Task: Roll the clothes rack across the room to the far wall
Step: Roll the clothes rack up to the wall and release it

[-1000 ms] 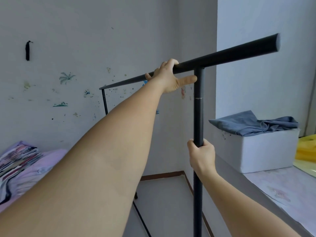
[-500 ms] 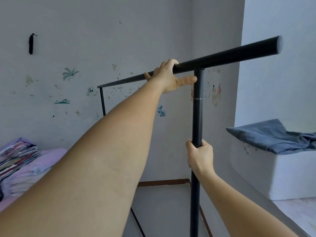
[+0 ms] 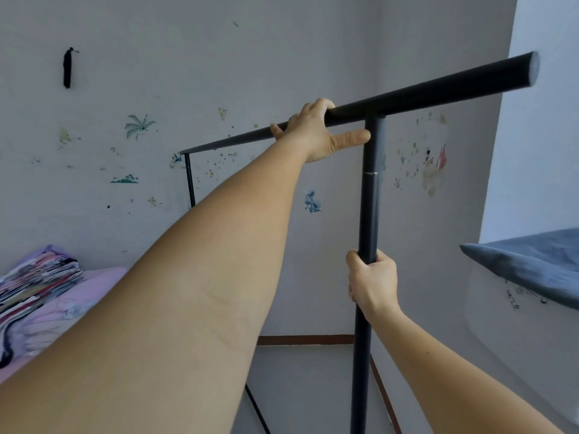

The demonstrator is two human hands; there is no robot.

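Black clothes rack [image 3: 369,195] | left hand [image 3: 316,133] wraps top bar | right hand [image 3: 372,280] grips upright

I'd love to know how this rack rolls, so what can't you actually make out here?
- Head view: the clothes rack base and any wheels, cut off by the bottom edge.
- Left hand fingertips, curled out of sight over the top bar.
- Right hand palm, wrapped round the upright.
- Far upright's lower part, behind the left forearm.
- What is under the blue cloth, cropped at the right edge.
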